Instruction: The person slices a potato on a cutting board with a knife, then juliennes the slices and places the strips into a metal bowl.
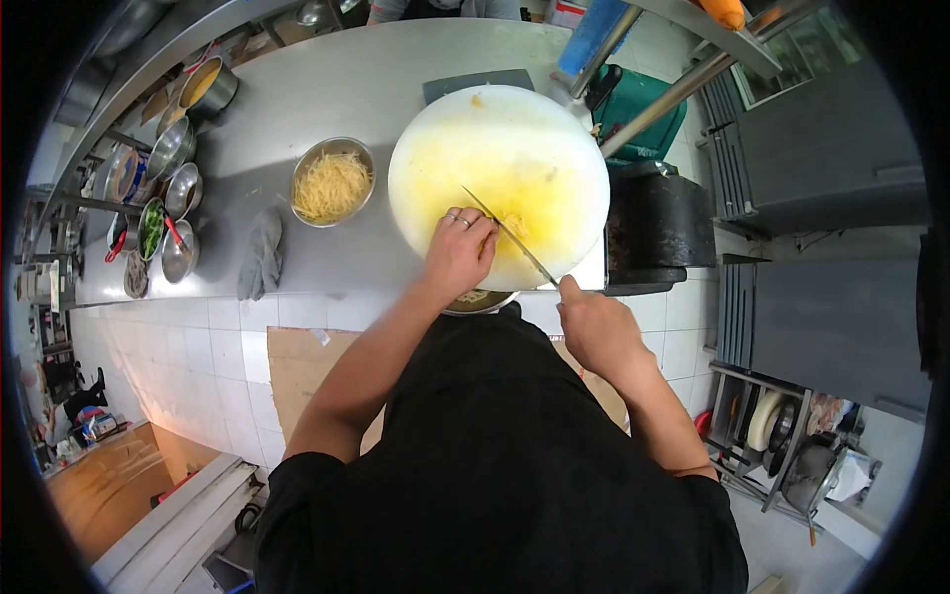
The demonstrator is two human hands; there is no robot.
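My right hand (pixel 604 332) is wrapped round the handle of a kitchen knife (pixel 529 254). Its long blade slants up and left across a thick, round white cutting board (pixel 564 129), which is stained yellow. My left hand (pixel 461 252), a ring on one finger, rests on the board with curled fingers beside the blade. Whatever lies under those fingertips is hidden. Against the blade's right side sits a small heap of pale-yellow vegetable shreds (pixel 515 224). Left of the board, a steel bowl (pixel 296 206) holds many similar shreds (pixel 333 186). Another bowl (pixel 479 308) shows partly below the board's near edge.
A grey cloth (pixel 261 255) lies on the steel table (pixel 297 94) near its front edge. Several metal bowls and pots (pixel 210 87) line the left side. Right of the board stands a black container (pixel 658 223), with a green bin (pixel 643 111) behind. Someone's torso (pixel 445 8) shows across the table.
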